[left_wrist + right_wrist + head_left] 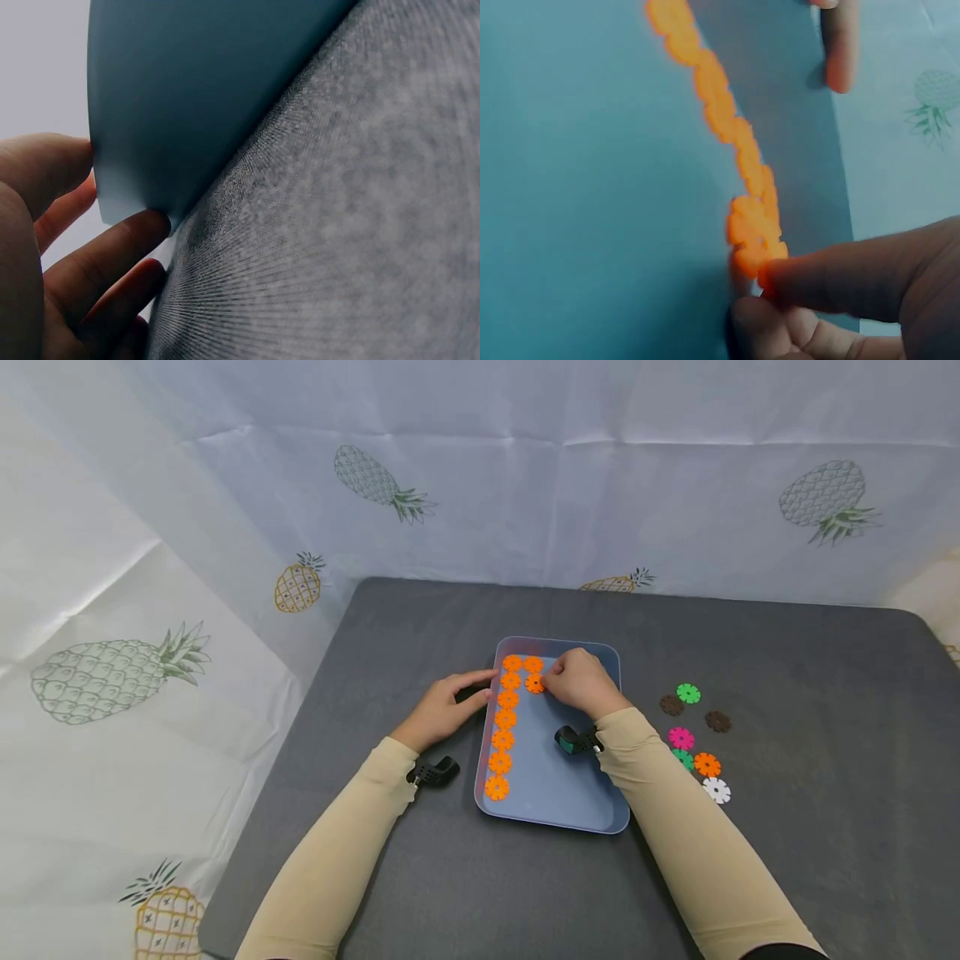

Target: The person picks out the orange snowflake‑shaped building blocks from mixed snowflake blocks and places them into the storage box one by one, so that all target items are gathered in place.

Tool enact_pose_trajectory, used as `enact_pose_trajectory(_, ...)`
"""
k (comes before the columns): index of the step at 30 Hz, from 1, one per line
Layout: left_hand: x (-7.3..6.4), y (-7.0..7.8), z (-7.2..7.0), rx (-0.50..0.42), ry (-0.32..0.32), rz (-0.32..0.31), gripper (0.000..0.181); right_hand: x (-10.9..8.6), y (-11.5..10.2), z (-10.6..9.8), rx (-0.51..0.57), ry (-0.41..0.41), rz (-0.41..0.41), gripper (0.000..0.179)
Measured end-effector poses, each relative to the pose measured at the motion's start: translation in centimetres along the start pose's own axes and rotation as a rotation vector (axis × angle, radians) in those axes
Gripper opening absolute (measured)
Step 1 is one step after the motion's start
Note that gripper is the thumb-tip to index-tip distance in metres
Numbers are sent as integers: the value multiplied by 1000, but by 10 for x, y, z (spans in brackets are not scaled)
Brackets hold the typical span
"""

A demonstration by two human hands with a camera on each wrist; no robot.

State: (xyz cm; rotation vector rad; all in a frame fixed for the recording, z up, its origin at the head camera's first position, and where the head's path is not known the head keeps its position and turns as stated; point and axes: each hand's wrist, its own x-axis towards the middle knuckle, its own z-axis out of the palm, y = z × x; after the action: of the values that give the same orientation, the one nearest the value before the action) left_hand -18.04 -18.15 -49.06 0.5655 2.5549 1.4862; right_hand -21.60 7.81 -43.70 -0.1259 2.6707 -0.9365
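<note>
A blue-grey tray (pixel 570 793) lies on the table, with notched orange plastic discs (pixel 506 718) in a column along its left side. One more orange disc (pixel 533 663) sits at the head of a second column. Just below it, my right hand (pixel 581 681) pinches an orange disc (pixel 754 232) between thumb and fingers, close over the tray floor. My left hand (pixel 444 710) touches the tray's left wall from outside. In the left wrist view its fingers (pixel 112 251) lie fairly straight against the wall (pixel 180 97), thumb at the rim.
Right of the tray lie loose notched discs: green (pixel 687 693), brown (pixel 717 721), pink (pixel 681 737), orange (pixel 707 765) and white (pixel 717 790). The grey table (pixel 825 760) meets a pineapple-print cloth (pixel 525 510) at the back and left.
</note>
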Motion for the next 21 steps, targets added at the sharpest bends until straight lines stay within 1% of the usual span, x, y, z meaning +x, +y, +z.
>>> enact_pose_trajectory(5,1,0,-1,9,3,0,44,1,1,5,-21,37,-25,47)
enact_pose_trajectory(9,1,-1,0,10,6,-1,44,2,2,7,-24,56,-35,46)
enact_pose_trajectory(12,0,-1,1,14,7,4,45,1,2,8,-20,59,-9,40)
enact_pose_trajectory(17,0,-1,1,12,9,14,45,1,2,10,-26,65,20,24)
enact_pose_trajectory(21,0,-2,2,6,8,17,45,1,3,12,-37,69,21,24)
